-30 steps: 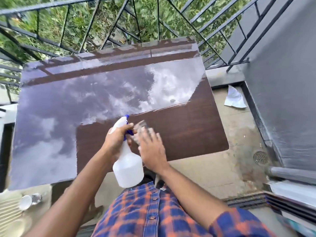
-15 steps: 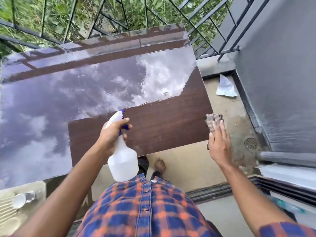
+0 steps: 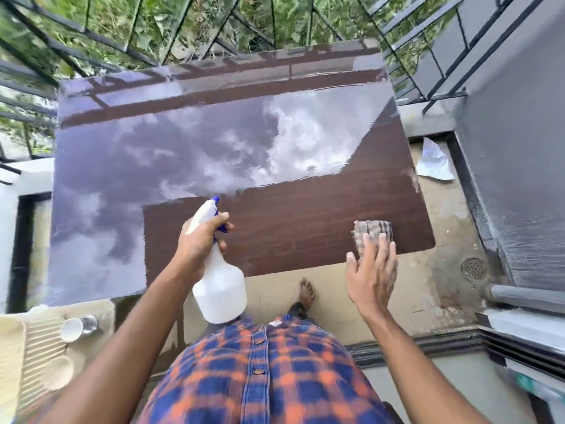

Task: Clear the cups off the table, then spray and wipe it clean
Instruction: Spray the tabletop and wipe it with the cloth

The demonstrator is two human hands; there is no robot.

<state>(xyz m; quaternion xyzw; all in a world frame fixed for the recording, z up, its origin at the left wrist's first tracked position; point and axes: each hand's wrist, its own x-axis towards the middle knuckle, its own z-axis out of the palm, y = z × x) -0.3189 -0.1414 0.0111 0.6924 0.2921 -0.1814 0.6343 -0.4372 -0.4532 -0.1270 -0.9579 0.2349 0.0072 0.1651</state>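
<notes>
The glossy dark brown table (image 3: 305, 221) fills the middle of the view, reflecting sky and clouds, with no cups on it. My left hand (image 3: 200, 240) grips the neck of a white spray bottle (image 3: 220, 286) with a blue trigger, held over the table's near edge. My right hand (image 3: 371, 276) lies flat with spread fingers on a checked brown cloth (image 3: 371, 232), pressing it onto the table near the front right corner. A steel cup (image 3: 78, 327) lies on a cream ribbed surface at the lower left, off the table.
Black metal railings (image 3: 122, 41) with greenery behind run along the far side. A grey wall (image 3: 504, 148) stands at the right. On the floor lie a white paper scrap (image 3: 434, 160) and a round drain (image 3: 473, 269). My bare foot (image 3: 306, 293) shows under the table's edge.
My right hand swept the cloth from beside the bottle out past the table's right edge, then came back onto the front right corner. The left hand kept holding the spray bottle.
</notes>
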